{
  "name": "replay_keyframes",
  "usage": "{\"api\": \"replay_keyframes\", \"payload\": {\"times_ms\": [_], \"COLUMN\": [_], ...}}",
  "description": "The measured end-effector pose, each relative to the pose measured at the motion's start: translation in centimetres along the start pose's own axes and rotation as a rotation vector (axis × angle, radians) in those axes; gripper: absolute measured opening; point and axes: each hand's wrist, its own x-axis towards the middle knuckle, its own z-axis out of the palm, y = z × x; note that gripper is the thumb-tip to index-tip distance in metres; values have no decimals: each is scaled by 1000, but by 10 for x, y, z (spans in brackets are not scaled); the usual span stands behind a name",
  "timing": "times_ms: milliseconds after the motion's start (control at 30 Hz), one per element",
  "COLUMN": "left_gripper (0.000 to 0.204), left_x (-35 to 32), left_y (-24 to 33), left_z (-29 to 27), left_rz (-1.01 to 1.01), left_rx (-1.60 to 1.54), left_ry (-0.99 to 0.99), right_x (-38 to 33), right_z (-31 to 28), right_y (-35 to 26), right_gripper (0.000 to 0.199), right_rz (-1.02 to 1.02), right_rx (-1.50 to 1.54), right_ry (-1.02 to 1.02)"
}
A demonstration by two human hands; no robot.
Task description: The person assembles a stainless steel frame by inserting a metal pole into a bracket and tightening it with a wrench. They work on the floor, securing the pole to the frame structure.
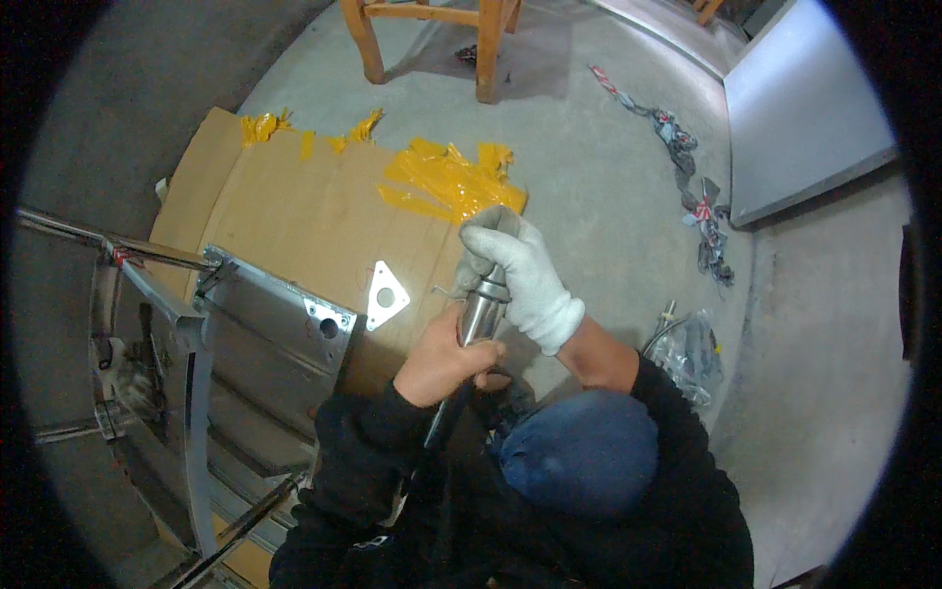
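My bare left hand (442, 355) is wrapped round a shiny metal cylinder (481, 319), its thumb lying across the tube. At the cylinder's far end, my right hand (520, 275), in a white-grey work glove, has its fingers curled over the collar. What those gloved fingers pinch is hidden. A thin dark rod (435, 428) runs from below my left hand back toward my body. To the left of the hands, a white triangular plate (374, 312) with a round hole lies on the cardboard.
A metal frame (196, 393) with bars stands at the left, close to my left arm. Cardboard (285, 211) with yellow tape (442, 177) covers the floor ahead. A wooden stool (432, 14), tangled strips (682, 157), a clear plastic bag (687, 358) and a grey panel (810, 108) lie around.
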Motion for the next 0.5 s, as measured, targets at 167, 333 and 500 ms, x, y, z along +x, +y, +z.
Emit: {"api": "replay_keyframes", "payload": {"times_ms": [167,333,500], "left_gripper": [28,33,44], "left_x": [-1,9,36], "left_y": [6,-19,-46], "left_z": [-1,-9,3], "left_rz": [26,61,42], "left_rx": [64,290,976], "left_ry": [0,108,482], "right_x": [0,6,41], "right_z": [-1,-1,-31], "right_y": [-4,-1,57], "right_gripper": [18,19,25], "right_rz": [4,54,5], "right_rx": [21,-43,-238], "right_ry": [-52,-1,212]}}
